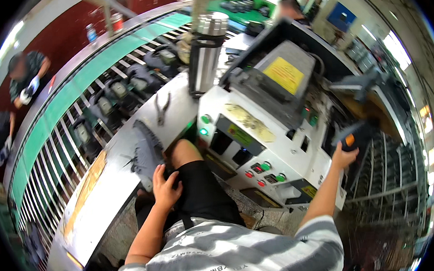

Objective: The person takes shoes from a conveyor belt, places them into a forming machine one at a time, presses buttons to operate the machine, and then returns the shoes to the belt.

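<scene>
Near the middle, left hand (166,188) at the near end of a grey shoe (146,152), fingers bent, thumb held a bit apart from them. Cannot tell a real grip from a light touch. Grey shoe on the right edge of a white table (112,197), with dark laces poking out to the left.

Off to the right, right hand (345,156) wrapped around the near end of a dark shoe-like thing (358,131) with an orange patch, just right of a big white machine (277,151). Cannot see the far end well.

On the front of the machine, red and green buttons (265,166). On top, a yellow sign (284,75). Behind the left corner, a tall shiny flask (204,64).

Far from the grey shoe's near end, open pliers (162,110) on the table. Farther left, dark shoes (105,105) in a row on metal rollers (44,168), beside a long green strip (69,94). Far left, a person (27,72) in dark clothes, with white gloves. Far right, a metal rack (384,190).
</scene>
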### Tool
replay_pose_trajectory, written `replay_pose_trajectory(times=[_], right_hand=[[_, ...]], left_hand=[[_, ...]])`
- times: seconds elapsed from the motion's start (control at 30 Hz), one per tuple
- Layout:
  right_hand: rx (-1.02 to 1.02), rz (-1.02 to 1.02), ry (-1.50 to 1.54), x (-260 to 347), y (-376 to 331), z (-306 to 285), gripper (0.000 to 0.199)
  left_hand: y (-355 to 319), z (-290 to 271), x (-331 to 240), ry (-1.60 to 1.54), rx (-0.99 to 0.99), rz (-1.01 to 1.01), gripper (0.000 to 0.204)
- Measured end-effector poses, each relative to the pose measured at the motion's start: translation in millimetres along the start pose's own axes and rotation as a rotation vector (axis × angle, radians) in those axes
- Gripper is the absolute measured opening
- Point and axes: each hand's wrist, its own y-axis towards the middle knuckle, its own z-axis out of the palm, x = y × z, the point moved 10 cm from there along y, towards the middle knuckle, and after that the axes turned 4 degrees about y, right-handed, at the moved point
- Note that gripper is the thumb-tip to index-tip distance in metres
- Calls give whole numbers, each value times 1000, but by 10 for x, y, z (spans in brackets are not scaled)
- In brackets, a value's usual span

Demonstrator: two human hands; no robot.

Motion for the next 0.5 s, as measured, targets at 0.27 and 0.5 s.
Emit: replay_pose_trajectory(times=[0.27, 0.5], right_hand=[[185, 182, 806, 207, -760, -571, 46], [901, 493, 1578, 1907, -2116, -39, 58]], left_hand=[[41, -210, 158, -246, 77, -54, 53], [188, -493, -270, -958, 221, 3, 76]])
